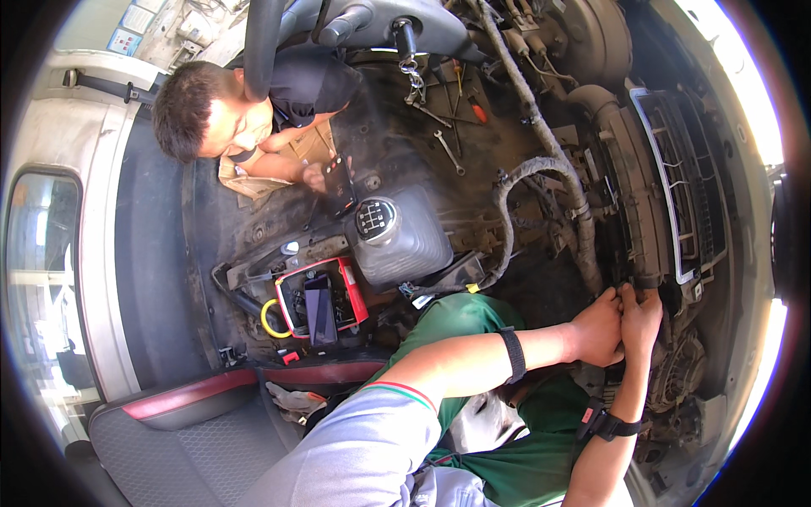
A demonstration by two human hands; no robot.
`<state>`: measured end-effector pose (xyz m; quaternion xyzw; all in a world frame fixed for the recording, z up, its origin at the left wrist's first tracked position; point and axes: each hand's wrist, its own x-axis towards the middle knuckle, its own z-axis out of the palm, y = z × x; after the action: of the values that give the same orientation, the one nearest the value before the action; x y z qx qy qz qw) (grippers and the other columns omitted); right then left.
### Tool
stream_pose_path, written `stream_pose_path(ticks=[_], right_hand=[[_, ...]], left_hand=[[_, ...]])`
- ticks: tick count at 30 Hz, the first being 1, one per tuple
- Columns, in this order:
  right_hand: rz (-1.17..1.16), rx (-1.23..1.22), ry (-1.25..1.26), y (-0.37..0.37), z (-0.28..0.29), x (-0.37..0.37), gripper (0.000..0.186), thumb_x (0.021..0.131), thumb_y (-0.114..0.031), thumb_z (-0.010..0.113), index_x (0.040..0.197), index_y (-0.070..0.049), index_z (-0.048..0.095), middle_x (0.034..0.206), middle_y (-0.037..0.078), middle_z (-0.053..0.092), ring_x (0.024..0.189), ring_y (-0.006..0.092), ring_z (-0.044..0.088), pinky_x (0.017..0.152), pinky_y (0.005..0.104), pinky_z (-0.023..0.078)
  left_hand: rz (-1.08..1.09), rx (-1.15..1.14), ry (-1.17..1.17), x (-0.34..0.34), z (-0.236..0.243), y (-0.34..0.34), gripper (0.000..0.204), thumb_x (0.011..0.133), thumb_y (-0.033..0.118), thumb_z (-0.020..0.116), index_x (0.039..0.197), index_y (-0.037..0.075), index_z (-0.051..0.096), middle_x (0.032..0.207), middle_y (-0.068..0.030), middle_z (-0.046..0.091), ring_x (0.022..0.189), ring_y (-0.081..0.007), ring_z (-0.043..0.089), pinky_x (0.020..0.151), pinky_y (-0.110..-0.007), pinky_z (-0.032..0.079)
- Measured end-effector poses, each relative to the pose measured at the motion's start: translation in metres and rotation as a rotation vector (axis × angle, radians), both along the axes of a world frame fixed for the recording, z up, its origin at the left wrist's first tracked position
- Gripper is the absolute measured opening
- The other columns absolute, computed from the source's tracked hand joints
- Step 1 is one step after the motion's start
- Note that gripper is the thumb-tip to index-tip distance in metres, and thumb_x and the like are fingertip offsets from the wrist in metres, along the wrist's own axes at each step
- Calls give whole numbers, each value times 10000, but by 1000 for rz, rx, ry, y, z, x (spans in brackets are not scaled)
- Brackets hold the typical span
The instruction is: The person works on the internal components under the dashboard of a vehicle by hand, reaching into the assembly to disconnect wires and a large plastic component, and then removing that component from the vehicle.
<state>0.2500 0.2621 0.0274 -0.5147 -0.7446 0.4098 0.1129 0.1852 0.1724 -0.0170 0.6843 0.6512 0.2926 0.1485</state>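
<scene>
Grey sleeve (355, 439), hands (600, 328) together, white-marked gear knob (375, 220)

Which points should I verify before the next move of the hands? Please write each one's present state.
1. Left hand and right hand together beside the dark housing: ok.
2. What their grip holds: cannot tell, hidden.
3. Co-worker's hand away from them: ok, near the gear knob.
4. Loose tools put away: not ok, a wrench lies out.
5. Red box apart from the hands: ok.

Floor (479, 158) lies open between gear lever (377, 220) and wrapped harness (583, 226), a wrench (449, 153) in the way.
</scene>
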Motion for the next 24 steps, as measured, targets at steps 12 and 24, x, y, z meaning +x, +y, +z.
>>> stream_pose_path(ticks=[12, 24], right_hand=[[29, 6, -20, 5, -2, 5, 243, 908, -129, 668, 1097, 23, 663, 727, 127, 664, 649, 207, 621, 636, 369, 482], [13, 26, -47, -3, 10, 2, 182, 891, -127, 682, 949, 44, 659, 764, 153, 690, 667, 241, 642, 651, 377, 491]], left_hand=[[13, -4, -47, -1, 0, 0, 306, 773, 395, 598, 828, 116, 712, 942, -97, 697, 1016, -320, 572, 912, -456, 362], [-11, -22, -83, -5, 0, -2, 357, 786, 390, 621, 906, 61, 690, 968, -147, 697, 1013, -333, 575, 896, -449, 360]])
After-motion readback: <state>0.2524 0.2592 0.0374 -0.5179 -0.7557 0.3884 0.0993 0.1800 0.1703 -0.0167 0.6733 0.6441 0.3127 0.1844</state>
